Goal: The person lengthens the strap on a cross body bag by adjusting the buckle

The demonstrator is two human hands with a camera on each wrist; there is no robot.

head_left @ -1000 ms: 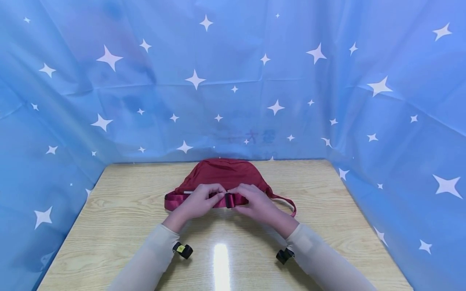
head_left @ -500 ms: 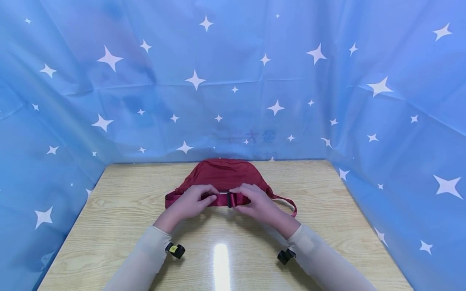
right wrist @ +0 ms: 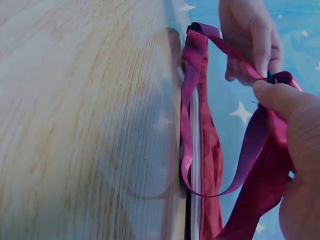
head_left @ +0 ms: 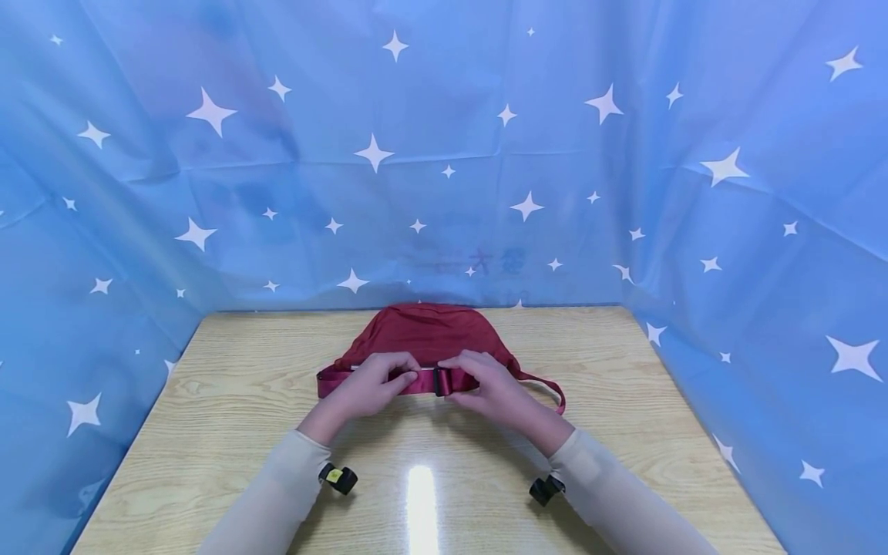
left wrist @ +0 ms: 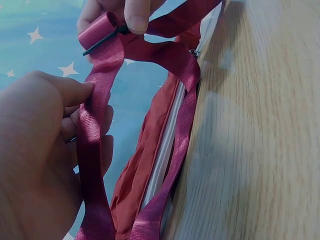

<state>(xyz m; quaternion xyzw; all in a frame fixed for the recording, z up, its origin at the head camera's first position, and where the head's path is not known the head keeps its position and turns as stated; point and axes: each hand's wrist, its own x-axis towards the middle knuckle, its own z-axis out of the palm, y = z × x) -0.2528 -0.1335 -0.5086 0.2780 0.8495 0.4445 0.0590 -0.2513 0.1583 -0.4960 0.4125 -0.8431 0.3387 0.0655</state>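
A dark red waist bag (head_left: 430,335) lies at the back middle of the table, its strap (head_left: 426,383) raised along the near side. My left hand (head_left: 368,385) pinches the strap between thumb and fingers, left of a black slider buckle (head_left: 438,381). On the buckle's other side, my right hand (head_left: 494,389) grips the doubled strap, thumb right at the buckle in the right wrist view. The left wrist view shows the strap looping below the hands, beside the bag's pale zipper (left wrist: 167,135) and its small metal puller (left wrist: 194,52).
The wooden table (head_left: 243,401) meets a blue star-printed curtain (head_left: 444,154) at its back and sides. A loop of strap (head_left: 548,383) lies on the tabletop right of the bag. Each wrist wears a small black camera (head_left: 338,478).
My left hand has let the buckle go and slid left along the strap, then shifted slightly back right. A length of strap now shows between the hands. The right hand stays nearly still.
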